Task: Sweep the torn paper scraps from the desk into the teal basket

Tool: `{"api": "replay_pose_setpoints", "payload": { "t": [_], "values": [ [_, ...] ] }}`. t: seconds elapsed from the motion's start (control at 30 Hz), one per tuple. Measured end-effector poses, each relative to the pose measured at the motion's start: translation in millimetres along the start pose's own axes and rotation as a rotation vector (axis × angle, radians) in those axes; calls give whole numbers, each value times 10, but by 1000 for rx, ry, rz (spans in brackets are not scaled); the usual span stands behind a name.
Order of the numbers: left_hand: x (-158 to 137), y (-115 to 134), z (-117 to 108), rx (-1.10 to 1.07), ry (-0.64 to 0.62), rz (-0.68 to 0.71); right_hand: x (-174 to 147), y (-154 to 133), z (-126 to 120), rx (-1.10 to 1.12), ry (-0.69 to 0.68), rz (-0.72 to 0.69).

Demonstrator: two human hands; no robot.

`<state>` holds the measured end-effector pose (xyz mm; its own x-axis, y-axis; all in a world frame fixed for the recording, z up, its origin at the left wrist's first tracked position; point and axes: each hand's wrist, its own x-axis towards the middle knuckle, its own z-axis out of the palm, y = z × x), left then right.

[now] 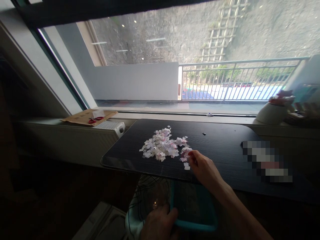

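A heap of small cut paper pieces point(160, 144), white with some pink and lilac, lies on the black table point(125, 151). A smaller cluster of pieces spreads to its right. At that cluster's edge is my right hand point(203, 168), fingers curled together and tips touching the paper scraps. Whether any scrap is between the fingers is hidden. Below the table's front edge, my left hand point(160, 221) grips the left side of a teal-rimmed plastic box point(197, 226). The box's inside is dark, so its contents cannot be made out.
Red-handled scissors point(96, 119) rest on brown paper point(75, 117) above a white radiator point(110, 128), left. A blurred-out flat object point(267, 161) lies at the table's right. A rounded white pot point(271, 111) stands by the window. A small dark item point(204, 133) lies behind the scraps.
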<state>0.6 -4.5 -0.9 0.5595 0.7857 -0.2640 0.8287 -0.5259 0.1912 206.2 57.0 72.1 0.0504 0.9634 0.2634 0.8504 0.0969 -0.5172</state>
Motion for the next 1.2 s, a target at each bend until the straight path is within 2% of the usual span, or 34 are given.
{"api": "replay_pose_setpoints", "payload": {
  "t": [0.23,0.4,0.57,0.73,0.87,1.07,1.2],
  "values": [
    [-16,-28,-40,-65,6,5,-80,121,-85,-104,76,96],
    [-19,4,-55,-61,-17,5,-78,43,-53,-81,38,11],
    [-30,31,-78,-32,15,-31,-95,22,-77,-183,74,47],
    [4,11,-94,-69,-31,-3,-77,-45,-43,-104,45,1],
    [4,6,-66,-53,-10,7,-56,-105,39,-80,5,-46],
    [-28,25,-70,-61,16,8,-67,-70,31,-179,59,19],
    [-28,38,-99,-69,3,12,-97,-122,66,-101,-2,-97]
  ]
}}
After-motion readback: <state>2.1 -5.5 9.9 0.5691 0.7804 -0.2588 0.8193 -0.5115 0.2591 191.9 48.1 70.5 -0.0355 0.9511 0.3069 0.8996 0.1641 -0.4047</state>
